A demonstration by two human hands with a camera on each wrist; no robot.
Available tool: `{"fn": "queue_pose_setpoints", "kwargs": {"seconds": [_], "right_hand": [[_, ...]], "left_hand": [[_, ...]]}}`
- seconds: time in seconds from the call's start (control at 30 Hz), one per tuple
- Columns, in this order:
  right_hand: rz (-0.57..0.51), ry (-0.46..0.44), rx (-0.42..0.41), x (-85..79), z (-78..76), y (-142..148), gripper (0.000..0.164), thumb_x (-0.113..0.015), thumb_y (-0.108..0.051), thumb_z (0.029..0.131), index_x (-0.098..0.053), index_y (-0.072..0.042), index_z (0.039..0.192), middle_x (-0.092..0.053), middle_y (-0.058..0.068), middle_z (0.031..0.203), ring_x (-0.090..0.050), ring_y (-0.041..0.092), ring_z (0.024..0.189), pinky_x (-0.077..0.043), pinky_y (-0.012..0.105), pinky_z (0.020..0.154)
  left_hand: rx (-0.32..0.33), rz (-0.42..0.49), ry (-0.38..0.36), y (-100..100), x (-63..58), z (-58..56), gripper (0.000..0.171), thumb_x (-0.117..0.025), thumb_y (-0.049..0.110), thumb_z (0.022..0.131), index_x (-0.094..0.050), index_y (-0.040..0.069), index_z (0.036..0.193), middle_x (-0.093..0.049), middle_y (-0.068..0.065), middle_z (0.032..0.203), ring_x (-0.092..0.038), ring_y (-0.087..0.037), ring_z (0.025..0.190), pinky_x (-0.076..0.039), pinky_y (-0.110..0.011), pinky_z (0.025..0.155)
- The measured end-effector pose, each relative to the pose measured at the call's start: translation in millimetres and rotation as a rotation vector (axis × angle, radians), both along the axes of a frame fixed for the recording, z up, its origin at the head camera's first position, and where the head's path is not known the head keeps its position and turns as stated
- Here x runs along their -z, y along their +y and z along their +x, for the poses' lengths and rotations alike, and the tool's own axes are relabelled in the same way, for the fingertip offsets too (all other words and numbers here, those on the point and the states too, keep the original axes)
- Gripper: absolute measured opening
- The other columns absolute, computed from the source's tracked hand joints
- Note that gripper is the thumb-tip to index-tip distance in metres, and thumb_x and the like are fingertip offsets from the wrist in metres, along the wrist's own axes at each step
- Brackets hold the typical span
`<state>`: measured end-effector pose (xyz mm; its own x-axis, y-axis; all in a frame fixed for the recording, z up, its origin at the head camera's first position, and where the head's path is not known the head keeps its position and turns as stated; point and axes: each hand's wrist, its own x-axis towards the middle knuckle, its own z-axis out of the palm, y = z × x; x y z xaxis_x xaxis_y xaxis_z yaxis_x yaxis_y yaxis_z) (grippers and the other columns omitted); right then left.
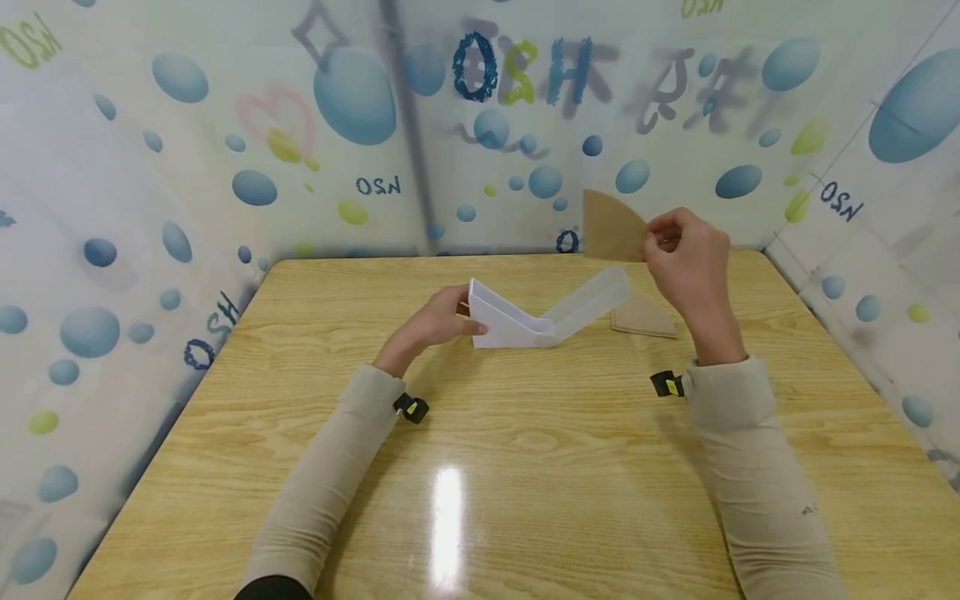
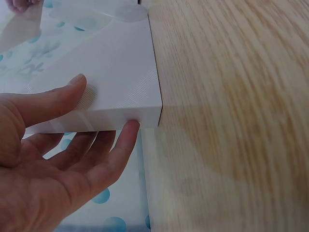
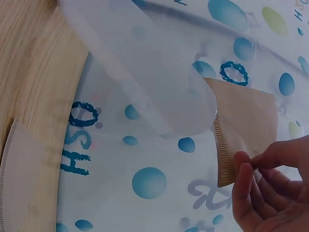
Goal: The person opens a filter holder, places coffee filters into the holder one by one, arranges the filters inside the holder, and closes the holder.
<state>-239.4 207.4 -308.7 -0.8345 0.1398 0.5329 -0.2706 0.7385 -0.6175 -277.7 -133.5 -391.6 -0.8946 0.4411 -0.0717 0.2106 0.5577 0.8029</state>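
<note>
A white plastic filter holder (image 1: 504, 322) stands on the table with its translucent lid (image 1: 592, 302) swung open to the right. My left hand (image 1: 437, 317) grips the holder's left end, thumb (image 2: 58, 99) on the near face and fingers round the end wall. Above and right of the lid, my right hand (image 1: 692, 258) pinches the corner of a brown paper coffee filter (image 1: 609, 229) between thumb and fingertips. The filter is a fan-shaped piece with a crimped seam, held up off the table. More brown coffee filters (image 1: 643, 318) lie on the table just behind the lid.
The wooden table (image 1: 540, 450) reaches back to a wall sheet (image 1: 480, 158) printed with blue bubbles and letters. Small black wrist cameras (image 1: 411, 408) sit by both cuffs. Bright glare falls on the table's near middle.
</note>
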Motion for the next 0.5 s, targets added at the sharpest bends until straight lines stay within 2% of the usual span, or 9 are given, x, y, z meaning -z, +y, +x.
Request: {"fn": "queue_pose_setpoints", "kwargs": {"seconds": [0.1,0.17,0.37,0.5], "right_hand": [[-0.004,0.010,-0.011,0.0,0.7,-2.2,0.021,-0.057,-0.012,0.098,-0.072,0.001,0.106,-0.075,0.020,0.094,-0.059,0.007,0.072,-0.042,0.017,0.072],[-0.006,0.014,-0.021,0.0,0.8,-3.9,0.021,-0.058,-0.011,0.097,-0.072,0.001,0.106,-0.075,0.020,0.094,-0.057,0.003,0.072,-0.042,0.015,0.072],[0.006,0.023,-0.038,0.0,2.9,-9.0,0.020,-0.058,-0.009,0.096,-0.072,0.002,0.106,-0.075,0.021,0.093,-0.066,0.024,0.077,-0.042,0.015,0.070],[0.004,0.039,-0.046,0.8,3.2,-11.6,0.019,-0.060,-0.008,0.096,-0.072,0.001,0.106,-0.075,0.020,0.093,-0.067,0.028,0.078,-0.041,0.012,0.069]], "left_hand": [[0.001,-0.001,0.003,0.0,-0.2,0.2,0.047,-0.073,0.003,0.093,-0.059,0.003,0.137,-0.065,-0.018,0.134,-0.064,-0.035,0.119,-0.054,-0.047,0.099],[0.000,-0.001,0.004,-0.2,-0.3,0.3,0.047,-0.073,0.003,0.092,-0.059,0.003,0.137,-0.065,-0.018,0.134,-0.064,-0.035,0.119,-0.054,-0.046,0.098],[0.002,0.006,0.003,-0.7,-0.4,0.3,0.046,-0.073,0.003,0.092,-0.059,0.003,0.136,-0.066,-0.018,0.133,-0.064,-0.034,0.117,-0.054,-0.045,0.097],[0.004,0.006,0.006,-0.6,0.4,-0.2,0.046,-0.073,0.003,0.092,-0.059,0.003,0.136,-0.066,-0.018,0.133,-0.064,-0.034,0.117,-0.054,-0.045,0.097]]}}
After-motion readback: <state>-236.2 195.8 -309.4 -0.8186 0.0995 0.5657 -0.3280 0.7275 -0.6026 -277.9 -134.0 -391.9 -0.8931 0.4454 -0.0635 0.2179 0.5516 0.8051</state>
